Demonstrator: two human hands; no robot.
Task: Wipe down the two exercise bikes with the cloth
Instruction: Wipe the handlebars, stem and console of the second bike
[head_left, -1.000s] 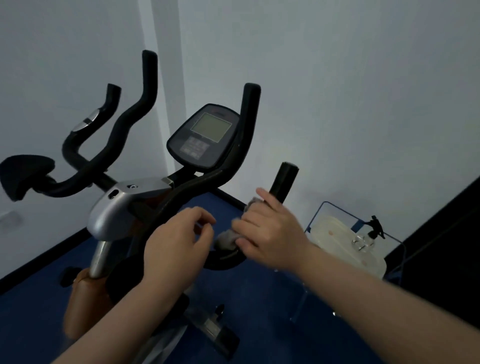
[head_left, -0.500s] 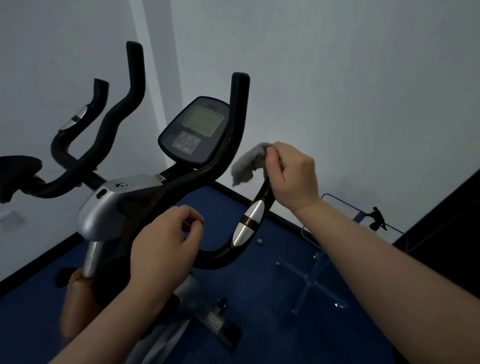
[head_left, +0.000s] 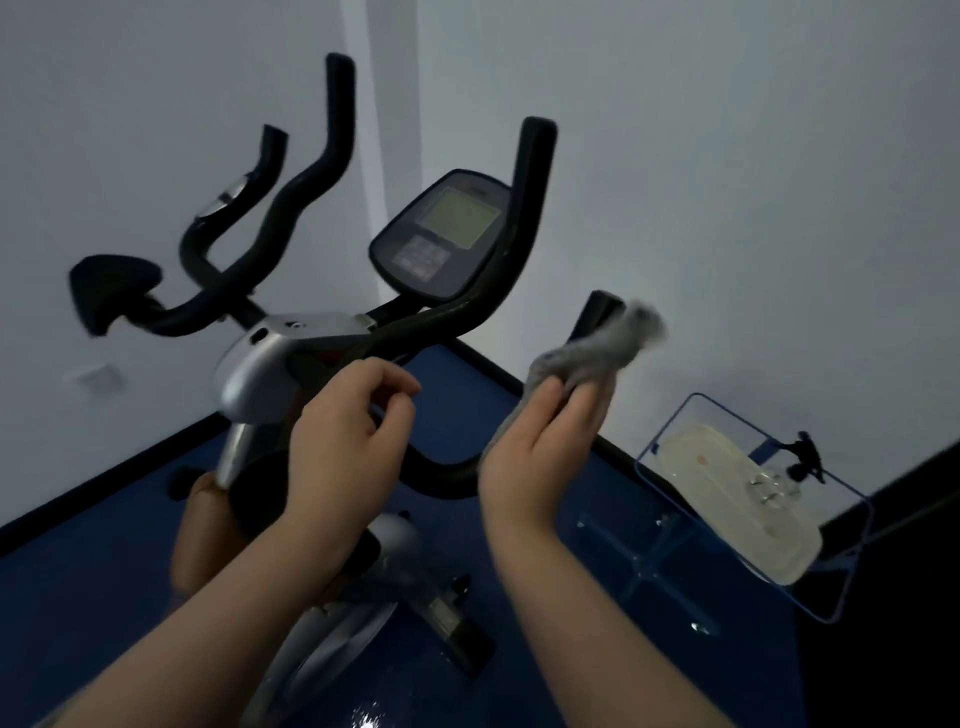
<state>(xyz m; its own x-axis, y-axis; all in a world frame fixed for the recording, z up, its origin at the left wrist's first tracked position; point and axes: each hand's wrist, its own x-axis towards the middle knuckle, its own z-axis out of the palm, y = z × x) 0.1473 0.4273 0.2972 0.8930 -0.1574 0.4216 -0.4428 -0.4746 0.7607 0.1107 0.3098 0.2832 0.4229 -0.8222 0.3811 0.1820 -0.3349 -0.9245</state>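
right hand: the right hand (head_left: 540, 457) held the grey cloth (head_left: 587, 358) wrapped round the right handlebar arm (head_left: 597, 314), its fingers (head_left: 587, 410) curled onto the fabric, which suits sliding the cloth along the bar.
left hand: the left hand (head_left: 343, 447) sat at the middle of the handlebar (head_left: 441, 473), fingers loosely curled with the tips near each other; whether they pinched the bar or only hovered by it i cannot tell. it looked placed to steady the bike.
cloth: bunched, one end blurred above the fingers beside the black grip end, the other trailing down the palm.
near bike: the near bike (head_left: 270, 364) stood on the blue floor (head_left: 519, 623), its console (head_left: 441, 234) tilted toward the camera between the upright grips.
second bike: only a second set of handlebars (head_left: 291, 208) showed behind, to the left.
container: a clear bin (head_left: 847, 561) with a blue rim stood by the wall to the right, holding something pale and flat and a small clear piece; what they were was unclear.
stage: judged mid-wipe on the first bike.
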